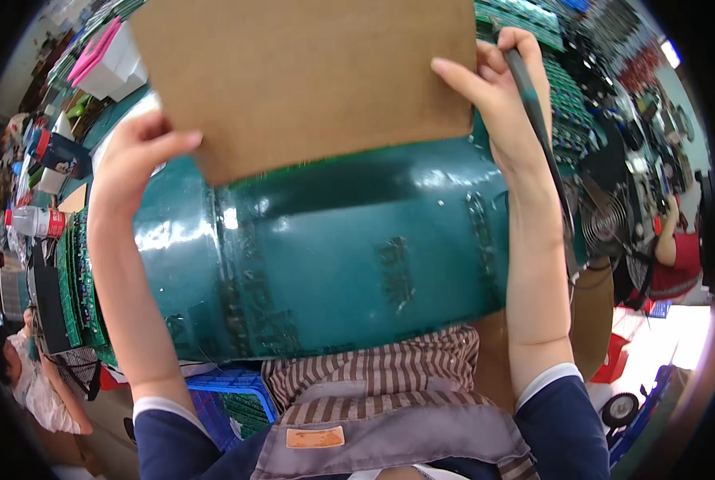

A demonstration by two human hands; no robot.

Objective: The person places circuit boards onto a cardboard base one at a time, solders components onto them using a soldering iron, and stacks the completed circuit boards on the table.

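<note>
A flat brown cardboard sheet (309, 80) is held up above the green work mat, tilted, with a thin green edge showing along its lower rim. My left hand (137, 156) pinches its lower left corner, thumb on the near face. At the right edge, my right hand (505, 96) grips the sheet with the thumb in front. That same hand also carries a slim dark tool with a cable, which looks like a soldering iron (524, 84), lying between thumb and index finger. Its cord runs down along my right forearm. Whatever lies behind the sheet is hidden.
The shiny green mat (333, 264) covers the table. Stacked circuit boards (73, 280) stand at the left edge, beside a plastic bottle (37, 222) and a dark blue cup (65, 156). A fan (605, 216) stands right. A blue crate (229, 396) sits below. People are at both sides.
</note>
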